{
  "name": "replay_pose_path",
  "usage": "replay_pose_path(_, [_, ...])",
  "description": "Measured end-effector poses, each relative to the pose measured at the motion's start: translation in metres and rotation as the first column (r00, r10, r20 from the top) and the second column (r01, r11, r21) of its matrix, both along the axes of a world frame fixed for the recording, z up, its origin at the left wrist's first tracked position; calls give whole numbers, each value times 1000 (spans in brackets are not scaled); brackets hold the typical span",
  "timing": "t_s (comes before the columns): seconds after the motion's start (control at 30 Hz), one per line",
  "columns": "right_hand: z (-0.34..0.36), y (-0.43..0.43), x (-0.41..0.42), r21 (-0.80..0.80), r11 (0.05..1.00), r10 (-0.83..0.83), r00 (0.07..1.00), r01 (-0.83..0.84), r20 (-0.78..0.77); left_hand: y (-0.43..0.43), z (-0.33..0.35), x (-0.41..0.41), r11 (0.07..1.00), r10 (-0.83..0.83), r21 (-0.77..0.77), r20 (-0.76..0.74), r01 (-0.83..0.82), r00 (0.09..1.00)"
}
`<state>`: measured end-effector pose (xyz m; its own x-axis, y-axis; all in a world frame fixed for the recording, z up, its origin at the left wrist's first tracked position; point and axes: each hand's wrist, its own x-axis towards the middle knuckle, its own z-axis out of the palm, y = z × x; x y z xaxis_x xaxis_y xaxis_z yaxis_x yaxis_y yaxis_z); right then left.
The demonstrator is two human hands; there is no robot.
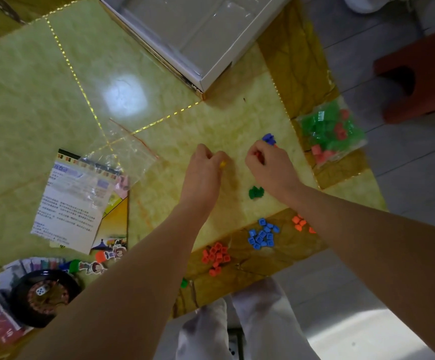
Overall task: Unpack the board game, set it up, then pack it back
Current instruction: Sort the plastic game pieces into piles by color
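On the yellow-green table [42,100], my left hand [206,167] has its fingers curled around a small yellow piece [222,164]. My right hand [268,165] pinches a small red piece, with a blue piece [268,139] just beyond its fingertips. A green piece [256,192] lies between my wrists. Near the front edge sit piles of blue pieces [263,233], red pieces [216,257] and orange pieces [299,223]. The open white game box [211,81] stands at the back.
An empty clear zip bag [123,146] lies over a rules sheet [68,203] and the folded board [115,229]. A black roulette wheel [42,294] sits on cards at the front left. A bag of green and red houses [330,133] lies right; a red stool [419,81] stands beyond.
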<state>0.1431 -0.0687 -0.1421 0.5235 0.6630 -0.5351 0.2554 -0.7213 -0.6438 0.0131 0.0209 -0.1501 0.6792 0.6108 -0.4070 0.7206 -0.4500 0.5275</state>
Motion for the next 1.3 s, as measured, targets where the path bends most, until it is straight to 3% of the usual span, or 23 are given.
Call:
replay_pose_path(0.13, [6,-13,17,24,990,-143,990,142,5,-4,-3,7,1000,27,-13,-32,-28,999])
replay_pose_path(0.3, [4,-32,30,-177,978,-79,981,111,177,-12,2,15,996,82,-23,-15,-83,996])
replay_pose_path(0.47, [2,-51,26,-288,953,-47,987,89,151,-17,5,20,997,54,-61,-9,-55,998])
replay_pose_path(0.63, [-1,-48,20,-202,968,-123,984,148,129,-24,8,14,994,-33,-104,-6,32,999])
replay_pose_path(0.77, [-11,-38,15,-127,984,-103,982,124,159,-39,2,16,990,-139,-25,-119,137,983])
replay_pose_path(0.87, [-15,-34,12,-74,993,-75,978,91,193,-47,-4,23,987,-136,68,-128,146,982])
replay_pose_path(1.07, [-18,-41,19,-66,995,-61,973,77,221,-33,-8,24,987,-138,76,-47,141,989])
replay_pose_path(1.3, [-19,-44,20,-65,993,-76,967,94,244,-26,-1,25,967,-168,166,-141,191,976])
